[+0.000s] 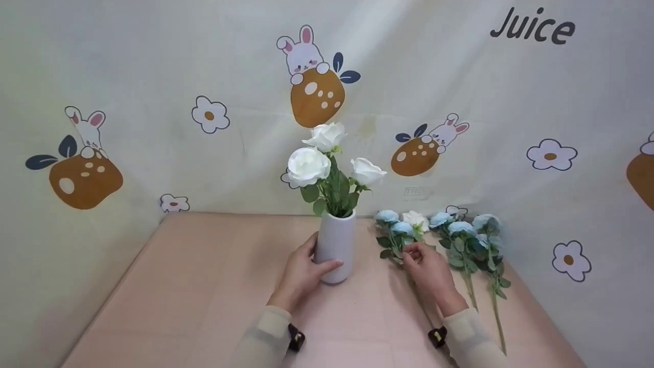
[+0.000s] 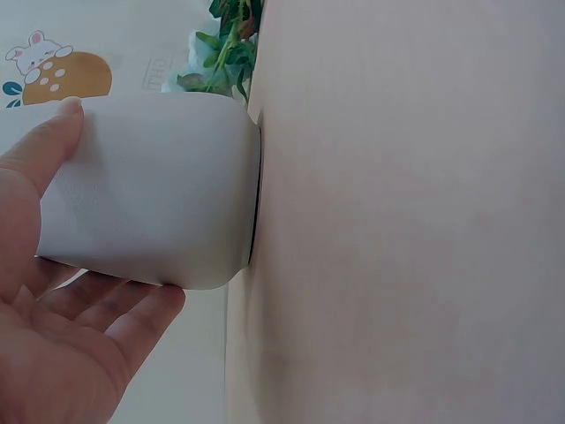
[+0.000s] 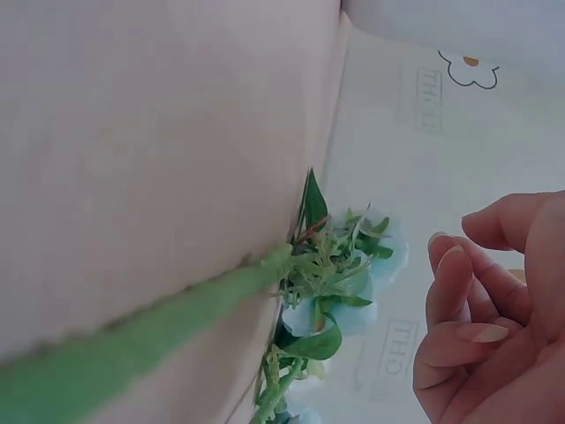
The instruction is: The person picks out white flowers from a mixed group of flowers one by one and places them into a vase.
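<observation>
A white vase [image 1: 337, 245] stands on the table, holding several white roses [image 1: 309, 166] with green leaves. My left hand [image 1: 299, 271] grips it from the left side; in the left wrist view, thumb and fingers wrap the vase [image 2: 159, 185] above its base. To the right, my right hand [image 1: 430, 273] hovers over flower stems lying on the table. Its fingers are loosely bent, and in the right wrist view a gap shows between thumb and forefinger, with nothing held. Nearest to it are blue flowers [image 1: 402, 228] and a white rose [image 1: 416, 221].
Further right lie more blue flowers [image 1: 461, 228], their long stems [image 1: 498, 322] pointing toward the front. A pinkish cloth covers the table [image 1: 204, 286]. Behind it hangs a pale backdrop [image 1: 245, 61] printed with rabbits and flowers.
</observation>
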### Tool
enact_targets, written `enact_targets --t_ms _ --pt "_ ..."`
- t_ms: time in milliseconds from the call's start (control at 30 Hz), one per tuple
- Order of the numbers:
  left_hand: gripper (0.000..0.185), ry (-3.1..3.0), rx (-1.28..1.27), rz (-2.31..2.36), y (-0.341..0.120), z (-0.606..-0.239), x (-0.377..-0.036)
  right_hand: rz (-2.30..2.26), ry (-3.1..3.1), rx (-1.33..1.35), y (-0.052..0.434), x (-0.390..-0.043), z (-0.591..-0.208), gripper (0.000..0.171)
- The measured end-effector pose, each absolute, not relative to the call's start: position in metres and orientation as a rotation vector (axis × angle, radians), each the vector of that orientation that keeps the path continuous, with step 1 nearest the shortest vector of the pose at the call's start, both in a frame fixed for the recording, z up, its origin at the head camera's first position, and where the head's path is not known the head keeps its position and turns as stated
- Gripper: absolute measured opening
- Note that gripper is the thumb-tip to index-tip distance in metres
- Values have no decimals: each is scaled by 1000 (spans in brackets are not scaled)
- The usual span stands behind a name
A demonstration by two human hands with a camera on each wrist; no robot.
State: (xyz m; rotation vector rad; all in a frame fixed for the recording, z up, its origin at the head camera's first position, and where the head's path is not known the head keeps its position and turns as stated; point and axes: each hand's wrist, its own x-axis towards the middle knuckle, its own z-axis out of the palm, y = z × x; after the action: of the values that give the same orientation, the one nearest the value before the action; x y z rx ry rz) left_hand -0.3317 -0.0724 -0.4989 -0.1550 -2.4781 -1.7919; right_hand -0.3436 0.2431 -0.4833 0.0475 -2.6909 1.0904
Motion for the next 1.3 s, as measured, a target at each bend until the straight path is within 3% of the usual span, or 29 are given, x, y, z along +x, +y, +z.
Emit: enact_targets --t_ms 733,967,1133,1300 --pt "101 -2477 -143 -1810 -72 -499 -334 826 -3022 -91 291 -343 -475 28" --pt "102 -2479 -144 -1800 -72 -499 -333 794 -3074 -178 293 -342 -478 19" --pt "101 -2471 -151 -1785 -72 -500 -331 767 -3072 -136 294 -340 -482 43" --pt "102 -2477 -136 -1793 -71 -499 -331 732 -3072 -104 296 -337 -482 39"
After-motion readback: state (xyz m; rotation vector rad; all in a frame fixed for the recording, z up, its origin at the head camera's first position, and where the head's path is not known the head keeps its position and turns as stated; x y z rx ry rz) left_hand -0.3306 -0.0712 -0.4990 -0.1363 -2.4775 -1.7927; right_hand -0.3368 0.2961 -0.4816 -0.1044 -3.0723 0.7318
